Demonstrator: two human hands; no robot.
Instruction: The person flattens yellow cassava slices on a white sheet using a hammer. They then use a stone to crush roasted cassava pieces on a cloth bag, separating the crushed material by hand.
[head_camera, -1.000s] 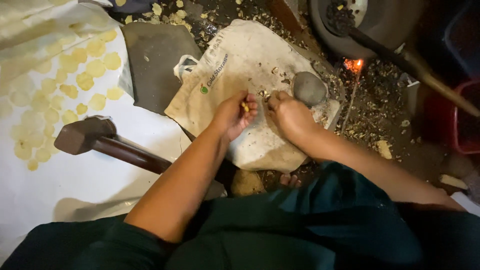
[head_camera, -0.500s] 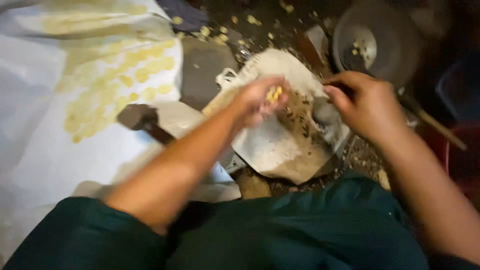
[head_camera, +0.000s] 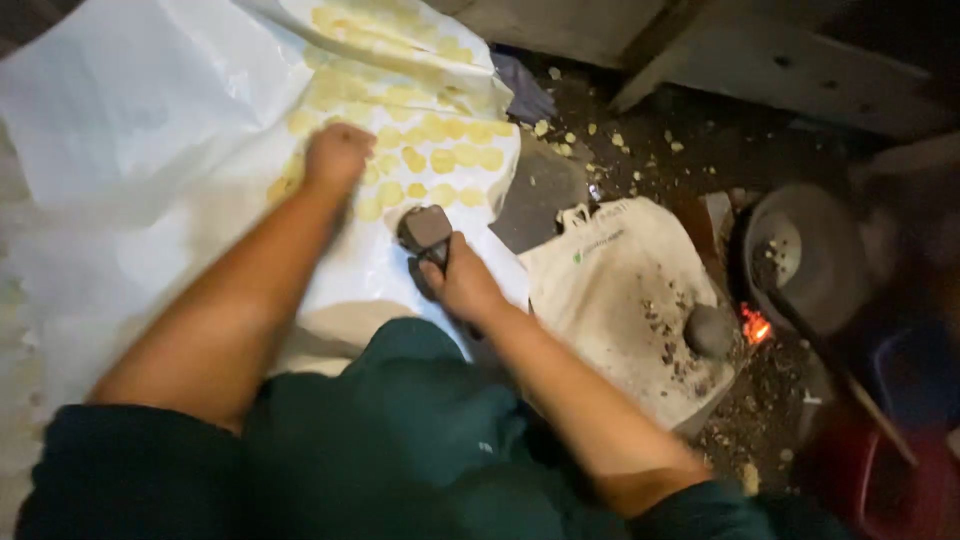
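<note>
- Your left hand: arm stretched to upper left of frame, fist closed over yellow flattened pieces on the white sheet.
- Your right hand: centre frame, gripping the mallet handle, head resting on the sheet.
- Cloth bag: right of centre, stone on it.
</note>
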